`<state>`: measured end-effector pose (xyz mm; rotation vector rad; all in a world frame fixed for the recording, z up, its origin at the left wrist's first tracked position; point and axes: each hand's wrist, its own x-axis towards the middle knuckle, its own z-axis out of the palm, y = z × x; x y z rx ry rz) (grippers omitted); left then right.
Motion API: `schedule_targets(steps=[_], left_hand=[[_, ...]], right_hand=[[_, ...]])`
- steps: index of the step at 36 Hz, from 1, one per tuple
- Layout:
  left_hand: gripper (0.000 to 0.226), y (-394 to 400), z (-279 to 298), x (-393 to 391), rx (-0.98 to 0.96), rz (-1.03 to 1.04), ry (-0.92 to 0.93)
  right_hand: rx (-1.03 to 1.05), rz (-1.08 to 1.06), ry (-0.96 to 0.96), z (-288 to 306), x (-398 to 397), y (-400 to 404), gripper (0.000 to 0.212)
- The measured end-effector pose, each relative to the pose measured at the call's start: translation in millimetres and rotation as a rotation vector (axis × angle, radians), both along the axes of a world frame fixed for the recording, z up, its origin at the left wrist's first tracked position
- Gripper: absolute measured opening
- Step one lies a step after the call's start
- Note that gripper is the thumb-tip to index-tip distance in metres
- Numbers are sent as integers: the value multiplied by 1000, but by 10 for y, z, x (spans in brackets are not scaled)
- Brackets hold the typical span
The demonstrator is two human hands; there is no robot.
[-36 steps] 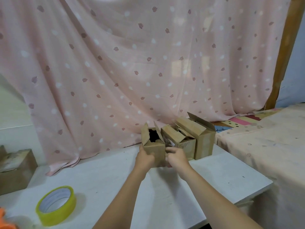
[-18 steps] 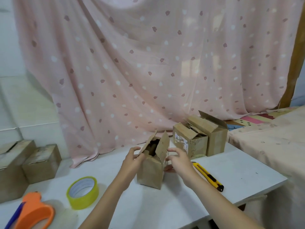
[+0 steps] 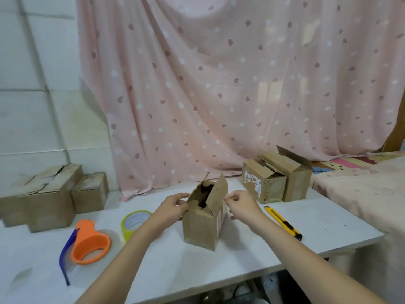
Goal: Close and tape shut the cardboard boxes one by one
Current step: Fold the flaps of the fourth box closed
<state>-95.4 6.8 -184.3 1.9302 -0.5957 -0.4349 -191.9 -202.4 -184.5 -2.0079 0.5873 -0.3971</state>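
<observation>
Gripping the left top flap, the left hand (image 3: 174, 207) curls its fingers (image 3: 183, 196) round the flap edge of the small cardboard box (image 3: 203, 224), thumb side toward the box wall. The right hand (image 3: 241, 206) sits at the right flap, fingers (image 3: 230, 197) curled and pinched together at the flap's edge; whether they actually clasp the cardboard or only touch it cannot be told.

Hidden or unclear: the box's interior is dark and its contents cannot be made out; the flap edges are ragged. The label on the box's right side is seen edge-on and is unreadable.

Position: the box stands upright between the two hands, near the middle of the white bench (image 3: 241, 255), its top flaps raised and angled toward each other, not yet closed.

Other items on the bench:
- Roll of yellow tape (image 3: 133, 222), just left of the left forearm, partly covered by it.
- Orange tape dispenser (image 3: 89, 244) with a blue blade guard, left of the roll.
- Yellow utility knife (image 3: 282, 222), lying right of the right wrist, apart from it.
- Two open cardboard boxes (image 3: 276, 178), touching each other, at the far right of the bench.
- Closed cardboard boxes (image 3: 50, 196), grouped at the far left, partly cut off by the frame.

Behind: a pink patterned curtain (image 3: 219, 95) hanging to the bench's far edge.
</observation>
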Motion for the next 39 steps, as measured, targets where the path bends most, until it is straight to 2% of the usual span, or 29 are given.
schedule_targets(steps=[2, 5, 7, 10, 15, 17, 20, 23, 25, 28, 32, 35, 39], left_hand=[[36, 51, 17, 25, 1, -12, -12], [38, 103, 49, 86, 32, -13, -76], [44, 136, 49, 148, 48, -11, -103], [52, 159, 45, 202, 61, 8, -144], [44, 134, 118, 201, 21, 131, -265], [42, 78, 213, 179, 16, 145, -337], [42, -2, 355, 77, 126, 71, -391], [45, -21, 397, -28, 309, 86, -615], [42, -42, 380, -120, 322, 112, -769], [40, -140, 305, -264, 274, -1, -786], [48, -311, 134, -336, 493, -193, -821], [50, -399, 58, -303, 605, -176, -922], [41, -421, 43, -231, 602, -233, -972]], right_hand=[[-196, 13, -11, 85, -42, -18, 20], [-409, 86, -70, 200, -70, -76, 40], [-519, 180, -65, 250, -86, -82, 45], [-679, 272, -53, 258, -97, -70, 40], [-867, 308, -70, 195, -62, -92, 34], [-870, 296, -49, 176, -23, -111, 35], [-826, 279, 4, 132, 39, -108, 36], [-743, 261, 50, 52, 80, -101, 33], [-657, 234, 31, -8, 102, -109, 31], [-566, 181, -10, -73, 126, -109, 31], [-513, 165, -31, -110, 152, -88, 35], [-545, 160, -26, -83, 142, -107, 26], [-605, 183, 7, 3, 61, -153, 7]])
